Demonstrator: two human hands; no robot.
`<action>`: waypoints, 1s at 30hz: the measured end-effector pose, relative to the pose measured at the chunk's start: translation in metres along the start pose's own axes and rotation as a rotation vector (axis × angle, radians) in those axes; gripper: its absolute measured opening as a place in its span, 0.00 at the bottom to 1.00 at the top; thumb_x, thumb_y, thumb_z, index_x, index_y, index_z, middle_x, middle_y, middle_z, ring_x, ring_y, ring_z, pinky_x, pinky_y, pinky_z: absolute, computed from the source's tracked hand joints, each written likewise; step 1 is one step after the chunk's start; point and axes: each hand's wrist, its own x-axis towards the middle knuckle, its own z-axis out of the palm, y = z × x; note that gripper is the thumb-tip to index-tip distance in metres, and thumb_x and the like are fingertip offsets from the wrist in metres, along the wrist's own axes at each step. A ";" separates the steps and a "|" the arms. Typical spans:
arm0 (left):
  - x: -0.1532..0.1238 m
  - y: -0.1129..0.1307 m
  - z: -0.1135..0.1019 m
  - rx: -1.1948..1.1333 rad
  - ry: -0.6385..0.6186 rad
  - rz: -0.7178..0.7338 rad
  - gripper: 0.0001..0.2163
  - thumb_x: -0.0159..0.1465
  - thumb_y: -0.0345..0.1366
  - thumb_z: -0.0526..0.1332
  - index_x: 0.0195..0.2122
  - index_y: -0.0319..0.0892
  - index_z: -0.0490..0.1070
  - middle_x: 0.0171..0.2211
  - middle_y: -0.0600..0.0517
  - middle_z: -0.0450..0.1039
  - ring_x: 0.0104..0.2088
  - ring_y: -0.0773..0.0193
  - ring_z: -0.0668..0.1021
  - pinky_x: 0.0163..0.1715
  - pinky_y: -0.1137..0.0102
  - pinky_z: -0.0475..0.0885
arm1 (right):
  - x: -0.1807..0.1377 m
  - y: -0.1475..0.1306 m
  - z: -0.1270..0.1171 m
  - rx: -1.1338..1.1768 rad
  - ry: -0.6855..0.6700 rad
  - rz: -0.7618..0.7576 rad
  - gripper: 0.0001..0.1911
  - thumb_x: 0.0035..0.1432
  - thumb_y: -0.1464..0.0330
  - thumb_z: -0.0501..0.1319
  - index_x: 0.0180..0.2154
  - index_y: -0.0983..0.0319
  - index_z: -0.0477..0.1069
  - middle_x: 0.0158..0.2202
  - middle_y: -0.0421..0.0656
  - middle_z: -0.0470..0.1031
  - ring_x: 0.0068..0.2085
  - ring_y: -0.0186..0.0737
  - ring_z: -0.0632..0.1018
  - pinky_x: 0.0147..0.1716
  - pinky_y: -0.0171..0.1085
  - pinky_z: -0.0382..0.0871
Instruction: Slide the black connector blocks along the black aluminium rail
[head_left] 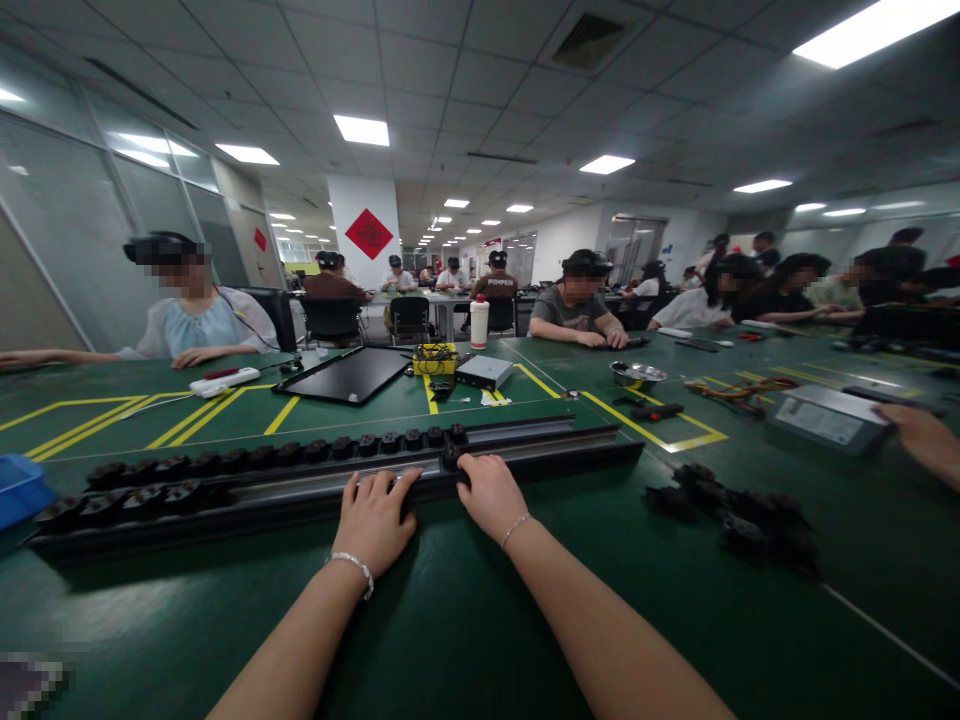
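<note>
Beyond the black rails (300, 485): black panel (349, 375), yellow box (435, 361), white bottle (478, 326).

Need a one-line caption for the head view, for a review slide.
Left hand on a long black rail, right hand at a small black part on it, over a green table.

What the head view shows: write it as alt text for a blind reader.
The wearer's right hand touches a small black part on the nearer long black rail; the left hand rests on it. Black parts line its left end; more parts lie heaped at right on the green table, people seated beyond.
</note>
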 end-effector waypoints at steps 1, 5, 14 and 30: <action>0.000 0.000 0.000 0.000 -0.006 -0.003 0.26 0.55 0.37 0.55 0.56 0.55 0.59 0.46 0.50 0.67 0.51 0.57 0.65 0.58 0.56 0.42 | 0.000 0.000 0.000 -0.002 0.001 -0.001 0.07 0.52 0.72 0.57 0.36 0.60 0.67 0.32 0.41 0.73 0.38 0.38 0.71 0.44 0.35 0.57; 0.000 0.001 -0.001 0.008 -0.023 -0.014 0.26 0.55 0.37 0.55 0.56 0.55 0.59 0.47 0.51 0.67 0.51 0.57 0.65 0.58 0.56 0.42 | 0.000 0.001 0.000 -0.010 -0.012 -0.007 0.07 0.52 0.72 0.58 0.36 0.60 0.67 0.32 0.42 0.73 0.38 0.38 0.71 0.45 0.36 0.57; 0.000 0.000 0.001 0.015 0.020 0.006 0.26 0.54 0.38 0.55 0.56 0.56 0.59 0.46 0.51 0.67 0.50 0.57 0.66 0.57 0.56 0.44 | 0.000 0.000 -0.002 -0.002 -0.036 0.004 0.08 0.52 0.71 0.58 0.37 0.60 0.67 0.34 0.42 0.74 0.39 0.39 0.72 0.44 0.36 0.58; 0.000 0.000 0.001 0.023 0.013 0.004 0.26 0.54 0.38 0.55 0.56 0.55 0.59 0.46 0.51 0.67 0.50 0.57 0.66 0.57 0.56 0.43 | 0.000 0.000 -0.008 -0.037 -0.047 0.037 0.08 0.52 0.67 0.59 0.37 0.59 0.67 0.32 0.41 0.74 0.38 0.40 0.72 0.42 0.37 0.58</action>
